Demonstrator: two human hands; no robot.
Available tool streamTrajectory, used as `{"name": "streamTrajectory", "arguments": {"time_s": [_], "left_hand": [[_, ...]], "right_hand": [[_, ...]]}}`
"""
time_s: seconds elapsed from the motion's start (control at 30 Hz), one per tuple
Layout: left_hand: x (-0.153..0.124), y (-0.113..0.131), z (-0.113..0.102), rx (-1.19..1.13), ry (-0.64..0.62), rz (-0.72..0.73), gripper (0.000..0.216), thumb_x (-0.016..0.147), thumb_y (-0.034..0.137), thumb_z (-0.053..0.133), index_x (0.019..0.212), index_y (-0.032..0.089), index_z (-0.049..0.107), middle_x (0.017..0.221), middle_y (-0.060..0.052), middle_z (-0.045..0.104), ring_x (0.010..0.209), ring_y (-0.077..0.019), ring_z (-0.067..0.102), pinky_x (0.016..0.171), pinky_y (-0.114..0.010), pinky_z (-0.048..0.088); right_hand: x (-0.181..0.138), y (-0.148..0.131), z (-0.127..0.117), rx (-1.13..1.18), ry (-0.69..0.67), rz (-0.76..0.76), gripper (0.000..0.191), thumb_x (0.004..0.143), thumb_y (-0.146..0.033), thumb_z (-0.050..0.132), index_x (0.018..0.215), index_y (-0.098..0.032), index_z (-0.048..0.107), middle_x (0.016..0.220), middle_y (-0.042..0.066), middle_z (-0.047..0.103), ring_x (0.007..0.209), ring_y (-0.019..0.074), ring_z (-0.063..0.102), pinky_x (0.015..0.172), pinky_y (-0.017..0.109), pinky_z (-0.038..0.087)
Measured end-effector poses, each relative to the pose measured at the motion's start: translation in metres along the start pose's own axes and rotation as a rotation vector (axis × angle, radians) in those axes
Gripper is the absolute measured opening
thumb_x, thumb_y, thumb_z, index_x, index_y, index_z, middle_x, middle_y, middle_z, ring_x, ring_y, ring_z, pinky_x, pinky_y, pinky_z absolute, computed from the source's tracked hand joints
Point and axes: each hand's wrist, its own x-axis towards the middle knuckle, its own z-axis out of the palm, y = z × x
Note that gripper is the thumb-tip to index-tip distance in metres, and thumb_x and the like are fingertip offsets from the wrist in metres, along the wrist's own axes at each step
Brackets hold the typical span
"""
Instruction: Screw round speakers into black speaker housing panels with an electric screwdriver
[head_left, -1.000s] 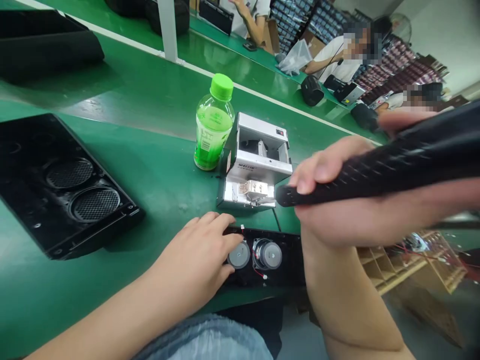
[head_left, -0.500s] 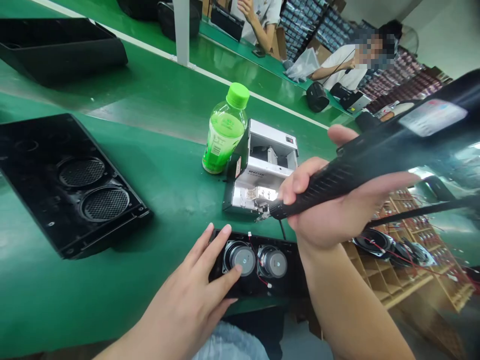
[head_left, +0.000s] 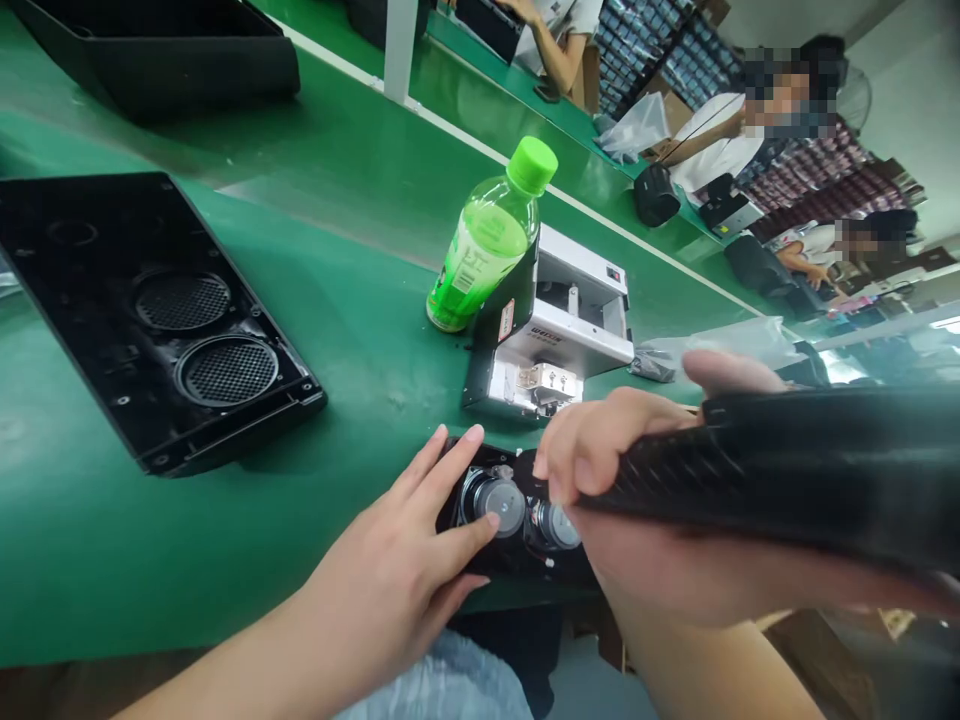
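Two round speaker drivers with smooth grey metal backs, the left one [head_left: 505, 508] and the right one [head_left: 562, 525], sit on a long flat black panel [head_left: 570, 567] that lies on the green tabletop [head_left: 360, 450], close in front of the person. The left hand [head_left: 390, 550] is spread over the panel's left end, its fingers apart, one fingertip on the left driver. The right hand [head_left: 660, 560] has its fingers wrapped around a black cylindrical power tool with a ribbed grip [head_left: 787, 470], whose nose comes down by that driver's upper right. I cannot tell whether the bit touches anything. To do this well, I would stand the tool square to the panel before pressing, since a slanted bit could slip off onto the driver. Firm, even weight from the spread fingers should stop the panel turning, and those fingertips are best well clear of the nose and of any wires.
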Motion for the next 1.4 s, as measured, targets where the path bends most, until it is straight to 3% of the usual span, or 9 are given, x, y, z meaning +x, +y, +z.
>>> {"name": "streamTrajectory", "arguments": {"time_s": [0.2,0.37,0.57,0.73,0.93,1.03,1.13,1.23,1.4], "left_hand": [[0.005,0.001,-0.002,-0.014,-0.01,0.026,0.03,0.102,0.02,0.068,0.131,0.019,0.077,0.186,-0.019,0.016,0.17,-0.0484,0.022,0.128,-0.071,0.043],[0.01,0.0,-0.006,0.015,-0.024,0.09,0.029,0.103,0.02,0.067,0.129,0.015,0.078,0.177,-0.025,0.038,0.17,-0.0466,0.021,0.127,-0.073,0.043],[0.01,0.003,-0.007,0.013,-0.043,0.061,0.03,0.106,0.022,0.063,0.131,0.015,0.078,0.176,-0.029,0.036,0.173,-0.041,0.016,0.131,-0.069,0.039],[0.01,0.002,-0.006,0.014,-0.041,0.078,0.029,0.105,0.022,0.064,0.129,0.014,0.078,0.172,-0.028,0.045,0.173,-0.0398,0.015,0.133,-0.068,0.038],[0.009,0.001,-0.004,-0.011,-0.025,0.065,0.028,0.104,0.023,0.066,0.128,0.014,0.078,0.179,-0.026,0.033,0.17,-0.0464,0.025,0.13,-0.072,0.04],[0.009,0.002,-0.005,-0.028,-0.041,0.032,0.027,0.105,0.024,0.065,0.127,0.017,0.078,0.181,-0.025,0.027,0.17,-0.0467,0.023,0.13,-0.071,0.041],[0.008,0.003,-0.005,-0.037,-0.045,0.0,0.026,0.104,0.025,0.067,0.127,0.019,0.079,0.183,-0.022,0.024,0.171,-0.0465,0.02,0.131,-0.07,0.04],[0.009,0.002,-0.004,-0.035,-0.03,0.032,0.025,0.105,0.026,0.067,0.126,0.018,0.079,0.183,-0.021,0.025,0.171,-0.0456,0.022,0.132,-0.07,0.038],[0.009,-0.001,-0.004,-0.022,-0.017,0.077,0.025,0.107,0.027,0.064,0.127,0.018,0.077,0.18,-0.024,0.029,0.172,-0.0425,0.019,0.134,-0.07,0.034]], "right_hand": [[0.003,0.012,0.004,0.162,0.106,0.076,0.06,0.094,-0.082,0.057,0.118,-0.033,0.082,0.064,0.004,0.073,0.051,0.0234,0.063,0.057,0.044,0.058],[0.007,0.008,-0.005,0.12,-0.005,0.136,0.056,0.082,-0.079,0.075,0.119,-0.037,0.081,0.071,0.003,0.077,0.057,0.0255,0.069,0.063,0.046,0.061],[0.007,0.014,-0.006,0.069,-0.027,0.16,0.058,0.081,-0.084,0.071,0.12,-0.042,0.079,0.072,0.001,0.077,0.059,0.0263,0.069,0.065,0.048,0.061],[0.008,0.019,-0.001,0.06,0.038,0.108,0.058,0.082,-0.084,0.07,0.117,-0.039,0.081,0.07,0.001,0.076,0.053,0.024,0.067,0.059,0.046,0.06],[0.006,0.028,0.004,0.062,-0.002,0.033,0.062,0.084,-0.086,0.065,0.117,-0.036,0.082,0.067,0.001,0.074,0.05,0.0234,0.066,0.053,0.044,0.059],[0.005,0.038,0.011,0.09,0.088,-0.031,0.061,0.088,-0.086,0.059,0.108,-0.034,0.081,0.062,-0.002,0.069,0.044,0.0194,0.06,0.046,0.038,0.054],[0.006,0.045,0.018,0.129,0.095,-0.05,0.061,0.084,-0.087,0.064,0.105,-0.032,0.08,0.059,-0.004,0.068,0.04,0.018,0.057,0.042,0.035,0.05],[0.007,0.047,0.019,0.159,0.074,-0.061,0.062,0.082,-0.087,0.067,0.106,-0.031,0.081,0.059,-0.004,0.067,0.039,0.0171,0.056,0.04,0.033,0.049],[0.003,0.059,0.016,0.182,0.054,-0.152,0.062,0.091,-0.083,0.061,0.112,-0.028,0.08,0.062,-0.003,0.067,0.042,0.0172,0.058,0.041,0.033,0.05]]}}
